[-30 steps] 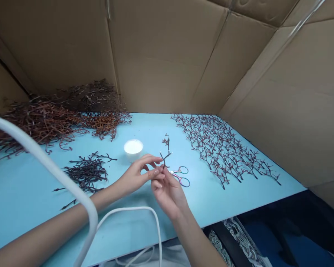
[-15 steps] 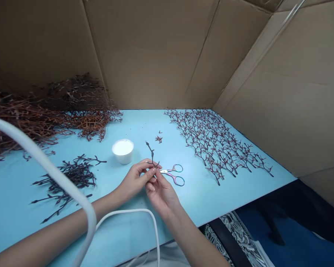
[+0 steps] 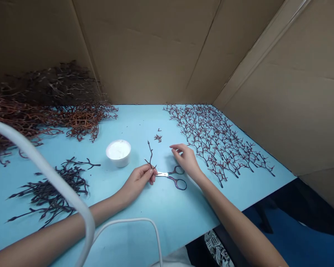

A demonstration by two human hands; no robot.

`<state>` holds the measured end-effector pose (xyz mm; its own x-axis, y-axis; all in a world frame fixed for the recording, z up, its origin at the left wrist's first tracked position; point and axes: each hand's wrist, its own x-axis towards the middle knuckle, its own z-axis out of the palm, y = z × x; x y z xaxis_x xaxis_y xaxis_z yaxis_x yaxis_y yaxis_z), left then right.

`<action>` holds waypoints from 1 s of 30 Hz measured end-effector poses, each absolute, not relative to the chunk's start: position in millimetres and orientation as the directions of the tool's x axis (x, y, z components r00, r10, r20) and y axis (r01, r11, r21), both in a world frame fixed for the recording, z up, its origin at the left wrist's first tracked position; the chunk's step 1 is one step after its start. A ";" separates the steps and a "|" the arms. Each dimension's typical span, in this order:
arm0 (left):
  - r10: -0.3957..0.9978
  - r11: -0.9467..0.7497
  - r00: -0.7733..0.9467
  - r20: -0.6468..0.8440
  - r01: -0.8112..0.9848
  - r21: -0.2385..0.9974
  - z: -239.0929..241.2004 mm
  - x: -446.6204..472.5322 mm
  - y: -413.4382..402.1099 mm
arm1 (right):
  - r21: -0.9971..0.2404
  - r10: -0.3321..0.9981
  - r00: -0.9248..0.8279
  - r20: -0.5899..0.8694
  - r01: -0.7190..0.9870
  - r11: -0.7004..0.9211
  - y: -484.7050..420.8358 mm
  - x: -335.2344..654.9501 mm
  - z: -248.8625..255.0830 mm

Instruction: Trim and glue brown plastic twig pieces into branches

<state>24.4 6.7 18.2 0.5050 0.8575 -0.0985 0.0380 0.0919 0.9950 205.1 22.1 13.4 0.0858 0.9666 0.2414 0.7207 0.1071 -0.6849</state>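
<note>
My left hand (image 3: pixel 140 179) pinches the lower end of a dark artificial twig (image 3: pixel 150 152), which stands upright with short side shoots and a bud-like tip. Just right of those fingers lie small scissors (image 3: pixel 163 174) with dark, shiny looped handles; their blades are partly hidden by the hand. My right hand (image 3: pixel 186 158) hovers above the tabletop past the scissors, thumb and forefinger a little apart, with nothing visible between them. Beyond it, towards the back, lies a small heap of short reddish-brown twig pieces (image 3: pixel 158 138).
A white tub (image 3: pixel 118 157) with white contents stands left of centre. Dark twigs (image 3: pixel 58 185) are piled at left, reddish-brown branches (image 3: pixel 80 120) behind them. Rows of branched twigs (image 3: pixel 211 137) cover the right side. A white curved tube (image 3: pixel 52 178) crosses the left foreground. Cardboard walls (image 3: pixel 150 52) enclose the table.
My right hand has let go of the twig and moved right and away, over the table near the scissors. My left hand keeps hold of the twig. The view has shifted slightly.
</note>
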 end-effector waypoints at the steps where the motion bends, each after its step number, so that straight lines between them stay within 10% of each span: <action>1: 0.846 0.110 0.522 -0.110 0.030 0.993 16.4 24.5 7.3 | -0.659 0.965 0.082 0.249 0.745 0.106 35.6 208.5 11.1; 15: 0.836 0.255 0.504 -0.216 -0.008 0.967 7.6 19.0 15.1 | -0.616 0.973 0.019 0.231 0.777 0.131 57.5 186.5 24.7; 21: 0.835 0.288 0.504 -0.220 -0.060 0.956 5.0 17.8 13.8 | -0.983 0.995 0.100 0.020 0.184 0.001 3.0 169.1 29.0; 30: 0.836 0.287 0.512 -0.196 -0.104 0.952 8.4 17.2 13.1 | -0.986 0.982 0.157 -0.110 -0.145 -0.087 -6.0 149.3 25.4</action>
<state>17.2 13.1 8.4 0.5122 0.8362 -0.1958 -0.1044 0.2870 0.9522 149.3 -6.0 25.4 0.1567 0.9816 -0.1096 -0.1453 -0.0868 -0.9856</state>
